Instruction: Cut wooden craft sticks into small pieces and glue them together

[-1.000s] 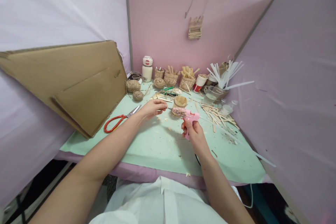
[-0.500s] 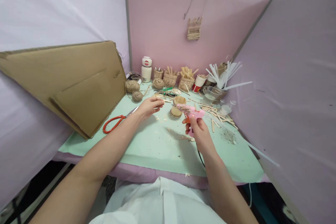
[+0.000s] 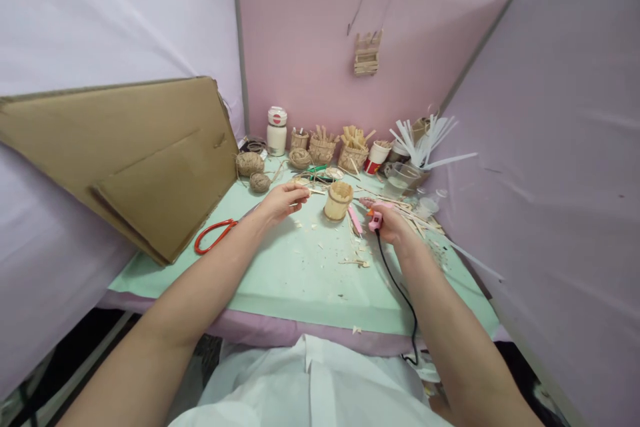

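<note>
My left hand (image 3: 285, 203) is pinched shut over the table, left of the small wooden cup. A thin pale wooden stick (image 3: 317, 192) juts from its fingertips. The wooden cup (image 3: 339, 201), built of upright slats with a darker band, stands upright between my two hands, touched by neither. On the right, my right hand (image 3: 389, 223) is wrapped round a pink glue gun (image 3: 376, 219), whose nozzle points left and whose black cord runs down over the table edge. A pink pen-like cutter (image 3: 355, 220) lies beside the cup.
Red-handled scissors (image 3: 215, 237) lie by my left forearm, near a leaning cardboard sheet (image 3: 165, 167). Twine balls (image 3: 250, 163), a white jar (image 3: 277, 132) and stick-filled baskets (image 3: 353, 150) line the back. Glue sticks (image 3: 425, 140) and loose wooden strips (image 3: 415, 213) are on the right.
My right hand has moved right with the glue gun, away from the cup, uncovering the cup and the pink cutter. My left hand has stayed almost in place.
</note>
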### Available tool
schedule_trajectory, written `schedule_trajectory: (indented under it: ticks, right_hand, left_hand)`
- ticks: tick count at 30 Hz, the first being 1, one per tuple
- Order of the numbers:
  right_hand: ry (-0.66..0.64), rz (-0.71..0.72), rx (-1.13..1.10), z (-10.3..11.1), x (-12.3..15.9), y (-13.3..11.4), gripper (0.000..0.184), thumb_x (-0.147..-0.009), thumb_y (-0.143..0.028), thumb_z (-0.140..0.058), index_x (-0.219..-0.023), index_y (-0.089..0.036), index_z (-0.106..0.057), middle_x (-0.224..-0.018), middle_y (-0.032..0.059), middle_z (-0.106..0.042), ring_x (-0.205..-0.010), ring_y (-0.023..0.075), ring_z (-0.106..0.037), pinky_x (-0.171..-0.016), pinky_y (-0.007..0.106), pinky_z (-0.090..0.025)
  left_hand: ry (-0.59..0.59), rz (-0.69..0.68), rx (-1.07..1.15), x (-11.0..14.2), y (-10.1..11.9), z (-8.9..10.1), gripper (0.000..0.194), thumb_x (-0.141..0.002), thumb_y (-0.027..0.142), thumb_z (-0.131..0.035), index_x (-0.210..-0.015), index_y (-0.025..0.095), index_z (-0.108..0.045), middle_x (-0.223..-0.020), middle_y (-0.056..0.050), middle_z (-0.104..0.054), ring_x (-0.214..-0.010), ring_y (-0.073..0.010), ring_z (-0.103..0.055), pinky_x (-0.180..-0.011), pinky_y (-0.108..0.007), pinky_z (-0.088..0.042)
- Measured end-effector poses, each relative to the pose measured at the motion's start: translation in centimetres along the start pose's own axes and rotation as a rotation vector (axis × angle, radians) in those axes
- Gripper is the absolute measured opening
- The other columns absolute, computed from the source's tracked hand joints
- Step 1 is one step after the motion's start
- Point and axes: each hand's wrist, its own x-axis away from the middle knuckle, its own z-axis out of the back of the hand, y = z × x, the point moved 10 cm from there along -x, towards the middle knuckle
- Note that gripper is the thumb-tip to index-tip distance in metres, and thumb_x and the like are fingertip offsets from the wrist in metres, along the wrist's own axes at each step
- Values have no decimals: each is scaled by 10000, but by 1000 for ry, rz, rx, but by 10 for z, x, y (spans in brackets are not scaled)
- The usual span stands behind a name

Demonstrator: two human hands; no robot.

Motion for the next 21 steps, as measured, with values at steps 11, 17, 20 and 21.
schedule_trajectory:
  ticks: [11,17,20,21]
  right_hand:
    - [47,116,631,31,30,-19,83,-637,-154,-668,-585,-171,-606,-559,41,-590,-664,218,-571,-571,280,-377]
    - [-333,448,892,-91,100,-23,111,-773,-201,-578,-804,-196,-685,-807,35,-675,-759,170,-588,-710,259,-403]
    - [-479,523,980,-145,120,-9,131,-785,-169,-575,-790,-195,-703,-820,41,-670,-773,159,-585,-735,244,-391]
    - [-502,536,1012,-156,122,-4,152,-798,-166,-558,-791,-192,-707,-817,50,-667,-774,164,-583,-731,247,-386]
  left_hand:
    - [4,5,11,3,3,-2,253,-545,284,-775,-708,152,-631,-703,-6,-596,-669,-78,-517,-614,-222,-369]
    - [-9,-10,-5,0,0,-1,270,-541,295,-772,-722,152,-631,-708,-10,-606,-670,-84,-526,-619,-222,-378]
    - [0,-19,-5,0,0,1,256,-544,296,-766,-711,155,-633,-698,-2,-607,-663,-81,-524,-620,-224,-371]
    - [1,-22,-3,0,0,2,248,-548,294,-762,-711,158,-634,-696,0,-607,-663,-80,-523,-623,-225,-370]
